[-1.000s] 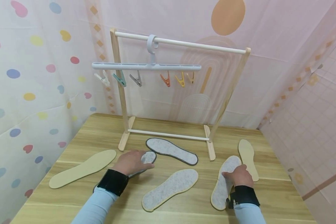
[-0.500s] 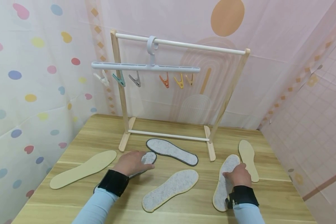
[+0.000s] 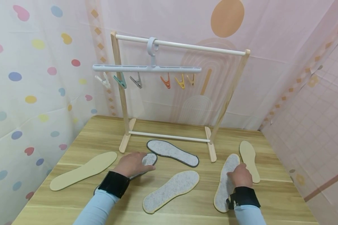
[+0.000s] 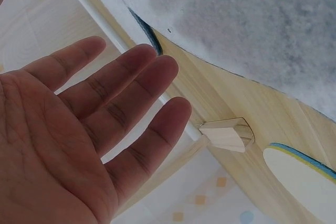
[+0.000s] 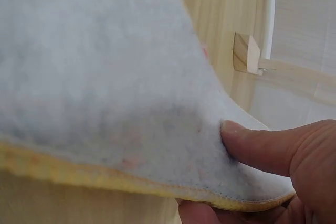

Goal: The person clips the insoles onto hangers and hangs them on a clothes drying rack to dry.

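Grey insole [image 3: 226,182]: long axis running away from us, pinched at its edge by our right hand [image 3: 240,175]; our left hand [image 3: 132,163] lies flat-fingered on the dark-rimmed insole [image 3: 148,159].

Six insoles [image 3: 171,187], six clips [image 3: 166,82], seemingly one hanger [image 3: 146,67].

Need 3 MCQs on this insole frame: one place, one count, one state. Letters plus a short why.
1. Where does the grey insole with the dark rim lie?
A. just in front of the rack's bottom bar
B. clipped on the hanger
C. under the right hand

2. How many clips hang from the hanger?
A. four
B. six
C. eight

3. What is the right hand doing?
A. lying flat on bare table
B. pinching a yellow-rimmed insole
C. holding a clip

A: head view shows it on the table by the bar.
B: six count along the hanger.
B: right wrist view shows thumb pressed on the felt, finger beneath.
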### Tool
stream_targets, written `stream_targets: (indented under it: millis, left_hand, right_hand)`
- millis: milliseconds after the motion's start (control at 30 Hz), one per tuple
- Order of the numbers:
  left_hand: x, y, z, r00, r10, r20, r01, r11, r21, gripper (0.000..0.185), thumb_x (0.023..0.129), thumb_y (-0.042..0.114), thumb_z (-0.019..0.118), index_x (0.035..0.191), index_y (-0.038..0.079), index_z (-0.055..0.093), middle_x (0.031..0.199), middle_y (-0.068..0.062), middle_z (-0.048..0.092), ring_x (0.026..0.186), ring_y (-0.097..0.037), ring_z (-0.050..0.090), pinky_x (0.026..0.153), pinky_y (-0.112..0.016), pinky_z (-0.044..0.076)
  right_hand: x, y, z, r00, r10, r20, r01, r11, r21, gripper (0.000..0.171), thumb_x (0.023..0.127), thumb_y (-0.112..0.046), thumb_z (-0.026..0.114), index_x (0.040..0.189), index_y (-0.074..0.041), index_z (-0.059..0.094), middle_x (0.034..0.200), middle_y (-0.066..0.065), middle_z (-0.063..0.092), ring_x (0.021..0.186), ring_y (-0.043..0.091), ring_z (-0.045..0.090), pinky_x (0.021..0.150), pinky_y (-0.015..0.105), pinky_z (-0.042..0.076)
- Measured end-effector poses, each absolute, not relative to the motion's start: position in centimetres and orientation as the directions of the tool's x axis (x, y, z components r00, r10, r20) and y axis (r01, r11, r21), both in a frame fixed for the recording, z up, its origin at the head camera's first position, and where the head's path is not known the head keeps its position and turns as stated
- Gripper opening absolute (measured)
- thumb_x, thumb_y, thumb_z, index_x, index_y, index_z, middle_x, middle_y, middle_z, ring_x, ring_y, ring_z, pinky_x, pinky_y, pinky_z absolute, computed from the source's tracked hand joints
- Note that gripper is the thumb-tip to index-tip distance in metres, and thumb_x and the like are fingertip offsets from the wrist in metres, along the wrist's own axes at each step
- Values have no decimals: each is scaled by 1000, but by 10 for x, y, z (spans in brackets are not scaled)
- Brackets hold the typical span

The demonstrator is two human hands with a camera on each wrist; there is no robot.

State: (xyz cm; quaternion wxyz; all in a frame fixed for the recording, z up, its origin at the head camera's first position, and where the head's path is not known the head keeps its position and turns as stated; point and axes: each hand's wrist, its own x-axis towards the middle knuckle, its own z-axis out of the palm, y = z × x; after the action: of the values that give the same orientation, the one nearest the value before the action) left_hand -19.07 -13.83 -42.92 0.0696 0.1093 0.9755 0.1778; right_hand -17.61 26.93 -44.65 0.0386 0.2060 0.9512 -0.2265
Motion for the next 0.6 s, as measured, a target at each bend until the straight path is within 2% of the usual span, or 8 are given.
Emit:
stream_targets:
  millis: [333, 600]
  left_hand:
    - [-193, -139, -432, -964, 250, -91, 202, 912, 357, 78, 82, 61, 70, 132, 2, 61, 124, -21, 64, 115, -38, 59, 91, -52, 49]
    - [-193, -141, -433, -965, 246, -89, 199, 912, 359, 76, 83, 59, 70, 133, 2, 61, 125, -20, 64, 116, -38, 59, 91, -52, 48]
  right_hand:
    - [-174, 272, -440, -947, 304, -107, 320, 848, -422, 36, 85, -9, 69, 104, 17, 55, 84, 26, 62, 73, 35, 62, 63, 46, 49]
    - [-174, 272, -437, -954, 290, -79, 297, 864, -407, 32, 85, -9, 66, 101, 17, 57, 81, 24, 62, 72, 34, 61, 62, 45, 48]
